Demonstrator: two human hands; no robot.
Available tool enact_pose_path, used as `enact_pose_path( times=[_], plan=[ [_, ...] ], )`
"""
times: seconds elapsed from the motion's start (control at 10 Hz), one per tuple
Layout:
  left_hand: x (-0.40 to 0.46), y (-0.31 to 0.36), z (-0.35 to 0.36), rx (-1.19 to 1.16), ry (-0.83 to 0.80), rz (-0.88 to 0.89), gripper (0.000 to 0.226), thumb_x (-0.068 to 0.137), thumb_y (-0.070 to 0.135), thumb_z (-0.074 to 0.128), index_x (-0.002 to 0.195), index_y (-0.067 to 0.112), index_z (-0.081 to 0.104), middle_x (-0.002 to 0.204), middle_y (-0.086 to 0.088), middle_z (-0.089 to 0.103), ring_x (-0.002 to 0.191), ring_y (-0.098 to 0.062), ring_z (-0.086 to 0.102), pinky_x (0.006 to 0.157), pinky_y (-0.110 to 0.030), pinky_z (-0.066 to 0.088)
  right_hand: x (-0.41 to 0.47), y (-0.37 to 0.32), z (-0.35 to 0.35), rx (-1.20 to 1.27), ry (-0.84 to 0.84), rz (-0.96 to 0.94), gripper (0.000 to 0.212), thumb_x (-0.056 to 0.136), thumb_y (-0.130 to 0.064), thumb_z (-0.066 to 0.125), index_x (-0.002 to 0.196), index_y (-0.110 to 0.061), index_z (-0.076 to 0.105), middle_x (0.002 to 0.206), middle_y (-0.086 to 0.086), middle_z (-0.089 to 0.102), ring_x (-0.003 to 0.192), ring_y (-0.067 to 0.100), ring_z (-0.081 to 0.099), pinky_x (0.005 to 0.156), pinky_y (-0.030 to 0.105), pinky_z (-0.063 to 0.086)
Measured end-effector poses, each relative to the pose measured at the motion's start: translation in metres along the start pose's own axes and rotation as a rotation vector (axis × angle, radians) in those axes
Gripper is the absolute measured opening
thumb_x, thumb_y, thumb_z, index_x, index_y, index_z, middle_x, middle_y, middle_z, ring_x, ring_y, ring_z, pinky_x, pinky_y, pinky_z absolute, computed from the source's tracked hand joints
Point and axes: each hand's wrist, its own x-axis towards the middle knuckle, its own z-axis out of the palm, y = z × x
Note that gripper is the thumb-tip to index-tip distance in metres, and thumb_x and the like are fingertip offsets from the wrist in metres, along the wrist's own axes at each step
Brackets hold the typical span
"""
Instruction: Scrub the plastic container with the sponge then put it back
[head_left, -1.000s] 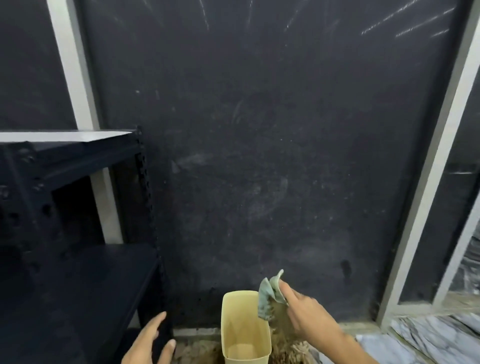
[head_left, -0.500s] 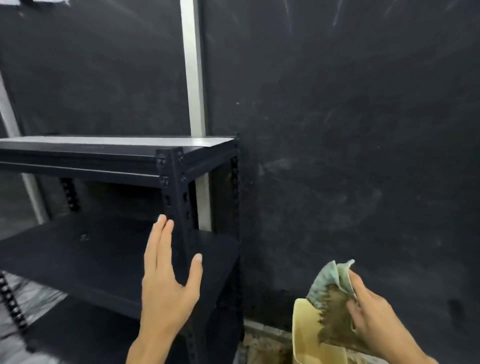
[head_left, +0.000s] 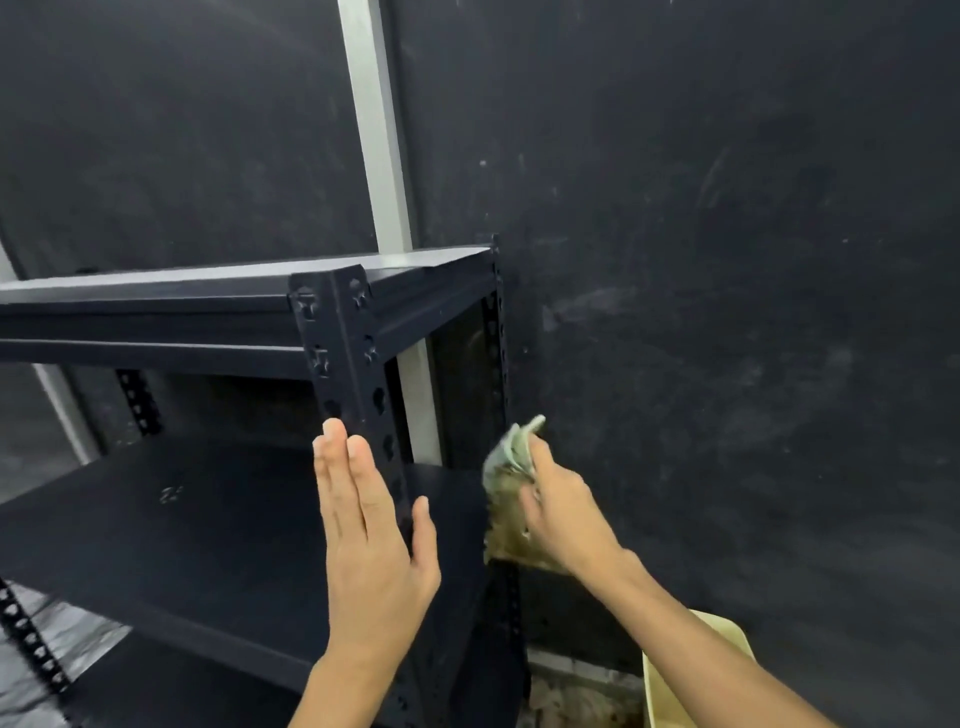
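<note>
Head view, writing: no brand, label or legible writing can be read on any item.
Head view, shelf unit (head_left: 218, 525): black metal rack with perforated posts; a matte black lower shelf and an upper shelf with a pale sheen along its top are seen at left and centre.
Head view, wall (head_left: 701, 260): dark, scuffed panels are divided by a pale grey upright strip (head_left: 376, 130) that runs behind the rack.
Head view, floor: a gritty brown patch is seen at the foot of the wall; a marbled grey surface shows at lower left.
Head view, left hand (head_left: 371, 540): held flat and released, fingers straight and together, thumb spread, nothing gripped; it is raised in front of the rack's front post, and contact cannot be told.
Head view, right hand (head_left: 558, 512): clenched around the sponge (head_left: 506, 478), a crumpled greenish piece stained brown on its lower part, held up just beside the rack's right edge.
Head view, plastic container (head_left: 696, 670): pale yellow, standing on the floor at lower right by the wall, partly hidden by the right forearm, touched by neither hand.
Change from half a second ago: the sponge has been lifted clear of the container toward the rack; the left hand is still raised open; the view has swung further left.
</note>
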Motion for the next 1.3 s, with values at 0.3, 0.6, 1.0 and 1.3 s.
enact_pose_path(
  times=[0.3, 0.6, 1.0, 1.3],
  plan=[
    [-0.001, -0.005, 0.002, -0.066, 0.022, 0.017, 0.113, 0.085, -0.002, 0.066, 0.162, 0.012, -0.015, 0.172, 0.005, -0.020, 0.161, -0.025, -0.009, 0.130, -0.048, 0.008, -0.014, 0.000, 0.144, -0.417, -0.443, -0.249, 0.059, 0.092, -0.019, 0.047, 0.146, -0.011, 0.025, 0.142, 0.013, 0.049, 0.132, 0.038, 0.038, 0.110, 0.049, 0.028],
    [-0.001, -0.002, 0.002, -0.114, 0.027, -0.049, 0.086, 0.085, -0.006, 0.065, 0.150, -0.012, 0.010, 0.165, -0.024, 0.005, 0.160, -0.019, -0.008, 0.127, -0.057, 0.014, 0.020, -0.001, 0.124, -0.168, -0.509, -0.042, 0.053, 0.091, -0.048, 0.023, 0.112, -0.027, 0.066, 0.123, 0.001, 0.065, 0.123, 0.023, 0.047, 0.101, 0.043, 0.028],
    [-0.002, -0.003, 0.000, -0.098, 0.008, 0.002, 0.114, 0.085, -0.001, 0.065, 0.162, 0.020, -0.016, 0.172, 0.005, -0.018, 0.161, -0.022, -0.011, 0.129, -0.054, 0.011, 0.003, 0.016, 0.145, -0.242, -0.463, -0.028, 0.064, 0.088, -0.060, 0.021, 0.144, -0.032, 0.037, 0.157, -0.007, 0.029, 0.146, 0.016, 0.011, 0.118, 0.043, -0.002],
    [-0.011, 0.001, -0.005, -0.130, 0.021, -0.014, 0.106, 0.080, 0.028, 0.060, 0.165, 0.017, -0.003, 0.176, 0.000, -0.007, 0.162, -0.018, 0.006, 0.113, -0.042, 0.039, 0.002, 0.000, 0.097, -0.066, -0.473, -0.008, 0.061, 0.088, -0.051, 0.040, 0.141, -0.022, 0.044, 0.150, -0.001, 0.042, 0.141, 0.015, 0.029, 0.118, 0.036, 0.012]
  ],
)
